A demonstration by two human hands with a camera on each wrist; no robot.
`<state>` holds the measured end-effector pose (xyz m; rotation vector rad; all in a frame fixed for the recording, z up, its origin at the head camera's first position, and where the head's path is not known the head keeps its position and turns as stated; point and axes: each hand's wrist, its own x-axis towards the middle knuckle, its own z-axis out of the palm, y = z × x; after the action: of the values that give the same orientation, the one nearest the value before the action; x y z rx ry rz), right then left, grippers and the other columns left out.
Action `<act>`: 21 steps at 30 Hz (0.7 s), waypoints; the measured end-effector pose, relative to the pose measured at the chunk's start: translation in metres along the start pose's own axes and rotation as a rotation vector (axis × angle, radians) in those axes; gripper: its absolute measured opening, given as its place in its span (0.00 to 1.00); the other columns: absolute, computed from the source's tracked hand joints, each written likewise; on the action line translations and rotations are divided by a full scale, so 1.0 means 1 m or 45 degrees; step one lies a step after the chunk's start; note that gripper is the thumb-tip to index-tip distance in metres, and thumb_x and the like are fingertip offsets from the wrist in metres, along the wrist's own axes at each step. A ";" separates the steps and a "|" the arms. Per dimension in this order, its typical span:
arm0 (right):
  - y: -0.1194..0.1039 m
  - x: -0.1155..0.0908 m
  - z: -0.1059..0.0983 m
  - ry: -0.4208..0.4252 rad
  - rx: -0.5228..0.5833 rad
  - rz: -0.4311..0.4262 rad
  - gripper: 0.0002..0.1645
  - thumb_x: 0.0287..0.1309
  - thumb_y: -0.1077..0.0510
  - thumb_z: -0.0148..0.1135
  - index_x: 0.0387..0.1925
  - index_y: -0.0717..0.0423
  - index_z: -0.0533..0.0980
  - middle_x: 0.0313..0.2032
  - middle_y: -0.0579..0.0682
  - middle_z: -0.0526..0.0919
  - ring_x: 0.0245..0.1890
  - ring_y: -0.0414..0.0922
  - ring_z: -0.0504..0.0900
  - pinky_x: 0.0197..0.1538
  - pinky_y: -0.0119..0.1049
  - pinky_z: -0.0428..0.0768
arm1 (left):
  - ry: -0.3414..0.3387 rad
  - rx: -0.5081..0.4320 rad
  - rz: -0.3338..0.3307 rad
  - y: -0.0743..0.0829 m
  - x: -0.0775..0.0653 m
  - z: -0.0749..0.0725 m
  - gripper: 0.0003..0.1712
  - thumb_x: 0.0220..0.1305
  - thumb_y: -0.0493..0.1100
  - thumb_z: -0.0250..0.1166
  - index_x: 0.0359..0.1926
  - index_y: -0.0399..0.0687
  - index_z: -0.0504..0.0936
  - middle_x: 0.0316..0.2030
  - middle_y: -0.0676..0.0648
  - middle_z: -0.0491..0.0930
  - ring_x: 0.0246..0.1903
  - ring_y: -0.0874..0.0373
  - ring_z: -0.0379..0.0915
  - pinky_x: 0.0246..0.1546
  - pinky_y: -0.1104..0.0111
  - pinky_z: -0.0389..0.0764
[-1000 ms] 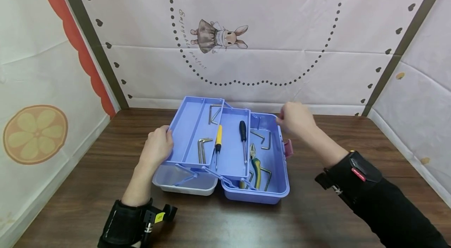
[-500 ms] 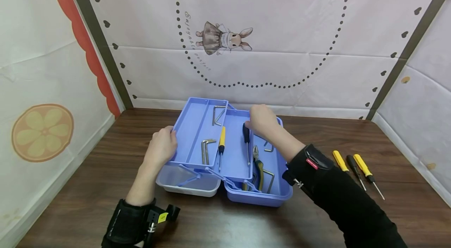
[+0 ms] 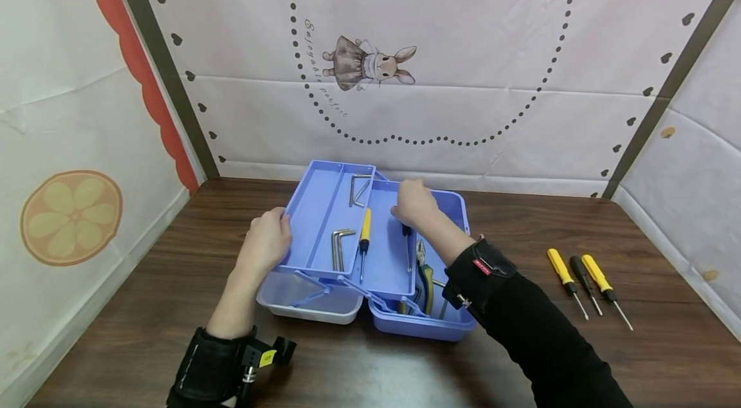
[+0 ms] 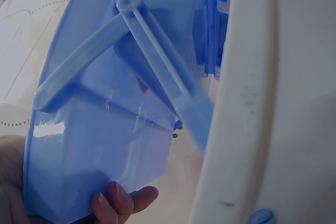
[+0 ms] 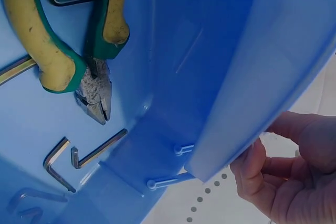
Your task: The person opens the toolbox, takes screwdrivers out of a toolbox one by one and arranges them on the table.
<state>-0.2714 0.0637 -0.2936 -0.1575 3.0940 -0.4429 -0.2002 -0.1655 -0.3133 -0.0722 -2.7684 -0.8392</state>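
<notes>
In the head view, an unfolded blue toolbox [image 3: 428,331] stands on the table. My left hand [image 3: 268,242] grips its upper tray [image 3: 307,215] at the left side. The left wrist view shows the fingers [image 4: 121,200] curled under the tray's corner. My right hand [image 3: 417,205] pinches a black-handled screwdriver [image 3: 406,229] in the middle tray [image 3: 382,266]; the hand covers most of the handle. In the right wrist view, the fingertips are hidden behind the tray wall. A yellow-handled screwdriver [image 3: 366,224] and hex keys [image 3: 338,244] lie in the trays.
Pliers [image 5: 97,85] with yellow-green grips and more hex keys [image 5: 100,148] lie in the toolbox bottom. The clear lid [image 3: 307,311] extends left under the trays. Two yellow screwdrivers [image 3: 596,271] and a black one [image 3: 579,269] lie right on the table [image 3: 521,343].
The right hand has moved left from the box's right rim to the black-handled screwdriver, uncovering three screwdrivers on the table behind the arm. The left hand keeps its grip on the tray.
</notes>
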 end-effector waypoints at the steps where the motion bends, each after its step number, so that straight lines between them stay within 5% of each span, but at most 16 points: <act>1: 0.000 0.000 0.001 0.000 -0.005 0.003 0.16 0.52 0.57 0.60 0.38 0.66 0.74 0.35 0.57 0.76 0.25 0.46 0.77 0.26 0.34 0.76 | -0.001 -0.001 -0.001 0.000 0.000 0.000 0.19 0.64 0.34 0.42 0.47 0.20 0.69 0.40 0.24 0.73 0.39 0.34 0.72 0.37 0.48 0.72; 7: -0.002 0.001 0.002 -0.003 -0.039 0.032 0.19 0.53 0.58 0.58 0.45 0.66 0.72 0.46 0.60 0.71 0.31 0.48 0.76 0.32 0.37 0.77 | 0.004 0.005 -0.003 0.000 0.001 -0.001 0.18 0.64 0.34 0.42 0.46 0.21 0.69 0.39 0.25 0.73 0.38 0.34 0.72 0.37 0.48 0.72; 21: -0.002 0.010 0.007 0.030 -0.069 0.071 0.20 0.51 0.59 0.60 0.45 0.66 0.72 0.46 0.60 0.71 0.39 0.53 0.76 0.37 0.42 0.77 | -0.004 -0.011 -0.003 -0.002 0.001 0.001 0.19 0.64 0.35 0.42 0.47 0.21 0.69 0.39 0.25 0.73 0.38 0.35 0.73 0.37 0.48 0.73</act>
<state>-0.2805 0.0590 -0.2994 -0.0669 3.1263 -0.3623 -0.2020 -0.1662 -0.3150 -0.0718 -2.7683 -0.8523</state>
